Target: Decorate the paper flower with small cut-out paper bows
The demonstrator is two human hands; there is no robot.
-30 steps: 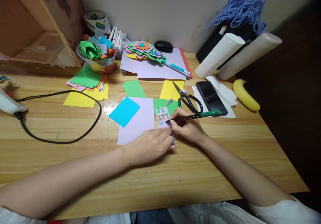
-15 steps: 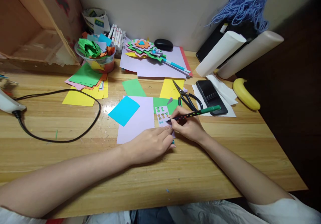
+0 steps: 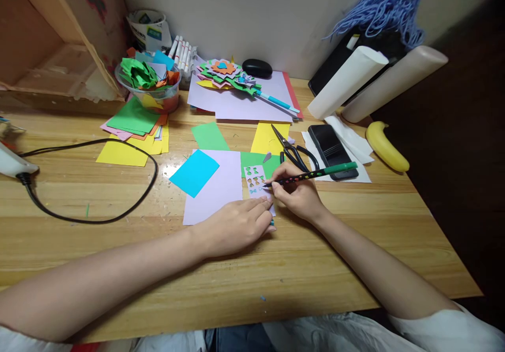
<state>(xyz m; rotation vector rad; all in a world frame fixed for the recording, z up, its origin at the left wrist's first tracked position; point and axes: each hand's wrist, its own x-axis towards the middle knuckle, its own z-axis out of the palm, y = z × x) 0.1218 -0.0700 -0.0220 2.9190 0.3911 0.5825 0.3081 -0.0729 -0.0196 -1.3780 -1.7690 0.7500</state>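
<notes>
My right hand [image 3: 296, 194] pinches a black pencil with a green end [image 3: 315, 173], its tip resting on a small lilac stencil card [image 3: 255, 179] with cut-out shapes. My left hand [image 3: 236, 225] lies flat, fingers together, pressing the lower edge of that card onto the wooden table [image 3: 244, 278]. The card sits over a lilac sheet [image 3: 221, 194] and a green sheet [image 3: 252, 161]. A blue paper square [image 3: 194, 172] lies on the lilac sheet to the left.
Black scissors [image 3: 294, 153], a phone [image 3: 330, 149] and a banana [image 3: 384, 147] lie right of the work. A glue gun [image 3: 11, 162] with its black cord [image 3: 118, 204] sits left. Coloured papers [image 3: 134, 131], a scrap bowl [image 3: 148, 81], markers, a paper flower [image 3: 226, 76] and rolled sheets [image 3: 355, 81] line the back.
The pencil tip has shifted slightly up the stencil card and the pencil now lies flatter. My left hand stays pressed on the card.
</notes>
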